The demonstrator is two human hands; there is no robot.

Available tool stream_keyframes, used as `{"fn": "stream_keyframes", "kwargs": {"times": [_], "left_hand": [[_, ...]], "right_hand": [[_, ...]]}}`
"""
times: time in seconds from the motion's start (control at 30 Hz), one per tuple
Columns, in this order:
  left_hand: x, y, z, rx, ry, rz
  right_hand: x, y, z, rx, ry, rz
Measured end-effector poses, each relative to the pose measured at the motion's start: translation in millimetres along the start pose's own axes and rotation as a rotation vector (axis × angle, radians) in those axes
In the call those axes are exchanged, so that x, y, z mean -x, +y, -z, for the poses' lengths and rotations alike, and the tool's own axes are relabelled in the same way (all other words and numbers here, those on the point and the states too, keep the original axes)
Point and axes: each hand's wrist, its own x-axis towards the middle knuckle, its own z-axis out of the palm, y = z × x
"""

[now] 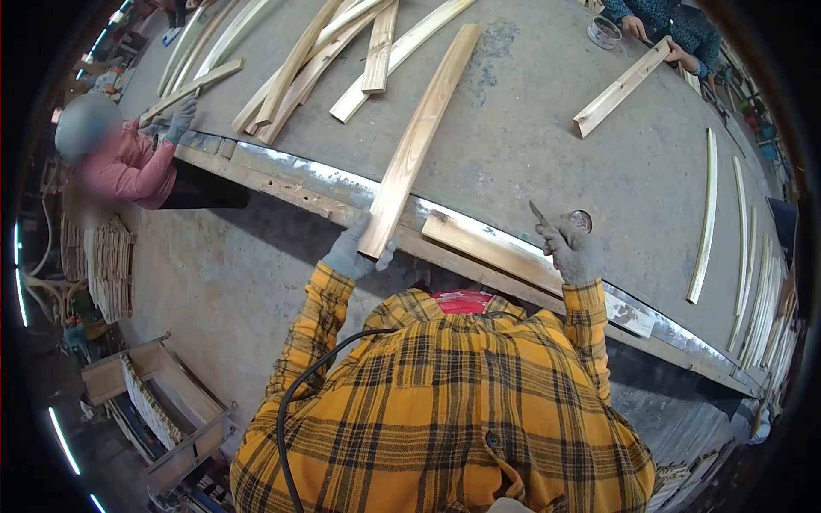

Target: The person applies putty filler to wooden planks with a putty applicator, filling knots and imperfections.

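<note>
My gloved left hand [349, 250] grips the near end of a long wooden board [419, 141]. The board slants away from me across the table edge, its far part over the grey tabletop [513, 154]. In my gloved right hand [571, 254] is a small knife [537, 214], its blade pointing up and to the left. Just beyond that hand stands a small round tin [579, 221], whose contents I cannot make out. Between my hands, another wooden board [496, 250] lies along the table's near edge.
Several wooden strips [329, 60] are piled at the far left. A person in pink [141, 171] works at the left edge. At the far right another person's hands [676, 53] hold a board [622, 88] beside a tin [604, 32]. Curved strips [705, 218] lie on the right.
</note>
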Motion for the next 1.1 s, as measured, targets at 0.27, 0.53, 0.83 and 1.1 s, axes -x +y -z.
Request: {"fn": "stream_keyframes", "kwargs": {"times": [0.27,0.53,0.83,1.1], "left_hand": [[-25.3,-41.6,-11.1,0.469,-0.578,0.188],[-36.3,-73.1,-79.0,0.418,-0.501,0.320],[-151.5,122.9,-4.9,-1.467,0.606,-0.902],[-193.5,230.2,-28.4,-1.926,1.018,-0.530]], "right_hand": [[-46.9,-24.7,-71.5,-0.503,-0.182,-0.094],[-74.2,-36.1,-128.0,-0.942,-0.372,-0.228],[31.5,49.6,71.2,-0.079,0.284,0.127],[65.1,97.8,169.0,0.408,0.682,-0.294]]}}
